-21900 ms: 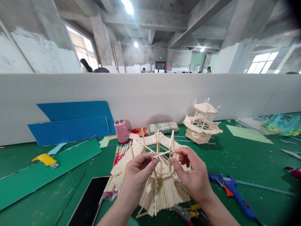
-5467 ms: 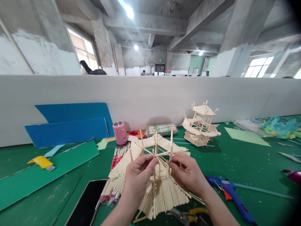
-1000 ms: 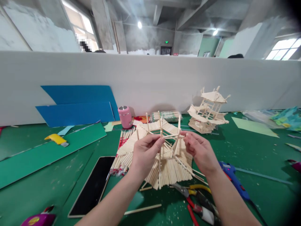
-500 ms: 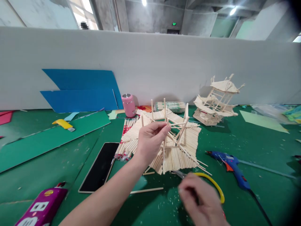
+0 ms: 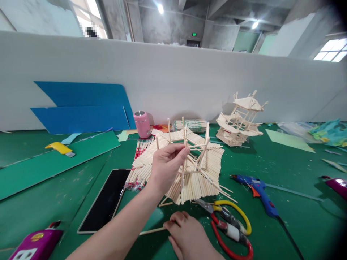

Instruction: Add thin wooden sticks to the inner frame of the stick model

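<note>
My left hand (image 5: 168, 166) pinches a thin wooden stick (image 5: 196, 146) that lies across the posts of a stick-built model roof (image 5: 208, 180). Flat rows of sticks form the roof's flared panels, and upright posts rise from it. Low on the table, my right hand (image 5: 187, 231) has its fingers closed at the end of a loose wooden stick (image 5: 152, 231); its fingertips partly hide that end. Just right of this hand lie scissors (image 5: 207, 206) with yellow and red handles, their blades pointing toward the roof.
A blue glue gun (image 5: 257, 186) with its cord lies at right. A black phone (image 5: 105, 202), a purple power strip (image 5: 36, 242) and a yellow cutter (image 5: 60, 148) are at left. Behind stand a pink flask (image 5: 142, 124) and a stick pavilion (image 5: 241, 122).
My right hand has moved left from the scissors to the loose stick, uncovering the scissors' handles. My left hand keeps its pinch at the roof. The view has shifted slightly right.
</note>
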Tool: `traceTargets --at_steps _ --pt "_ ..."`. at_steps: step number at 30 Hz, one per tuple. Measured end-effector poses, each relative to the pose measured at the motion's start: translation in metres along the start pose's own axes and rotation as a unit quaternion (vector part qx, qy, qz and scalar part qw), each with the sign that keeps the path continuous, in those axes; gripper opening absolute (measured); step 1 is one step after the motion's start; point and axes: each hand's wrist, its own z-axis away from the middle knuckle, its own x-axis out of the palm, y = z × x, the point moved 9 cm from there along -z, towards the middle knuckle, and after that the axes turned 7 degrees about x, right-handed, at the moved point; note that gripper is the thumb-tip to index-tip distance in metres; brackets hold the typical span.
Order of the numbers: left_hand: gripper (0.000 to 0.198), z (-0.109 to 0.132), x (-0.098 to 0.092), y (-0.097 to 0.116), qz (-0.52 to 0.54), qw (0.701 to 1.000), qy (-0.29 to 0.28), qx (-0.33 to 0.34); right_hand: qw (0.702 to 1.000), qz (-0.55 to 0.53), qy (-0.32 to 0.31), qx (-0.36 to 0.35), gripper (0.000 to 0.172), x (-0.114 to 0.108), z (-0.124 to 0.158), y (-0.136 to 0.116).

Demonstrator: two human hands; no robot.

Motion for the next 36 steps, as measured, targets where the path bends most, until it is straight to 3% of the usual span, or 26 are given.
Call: traceTargets --at_steps 3,6,9,13,17,36 --pt "0.005 0.0 -0.001 -0.001 -0.004 1.0 0.005 0.0 1.0 -0.025 0.017 0.001 0.032 -0.011 0.009 0.007" --pt "0.005 0.0 -0.002 -0.002 -0.006 1.0 0.008 -0.002 0.995 -0.073 0.064 0.019 0.022 -0.036 0.023 0.027" --pt "0.006 0.0 -0.001 -0.002 -0.008 1.0 0.004 -0.004 0.988 -0.053 0.107 0.102 0.015 -0.062 0.038 0.071" --pt "0.007 0.0 -0.001 -0.003 -0.01 1.0 0.004 -0.008 0.968 -0.01 0.171 0.185 0.021 -0.092 0.048 0.133" --pt "0.006 0.0 -0.002 -0.007 -0.01 1.0 0.003 -0.016 0.963 0.028 0.177 0.199 0.02 -0.099 0.043 0.165" --pt "0.008 -0.001 -0.002 -0.007 -0.011 1.0 0.0 -0.017 0.969 0.178 0.088 0.147 0.017 -0.094 0.018 0.158"
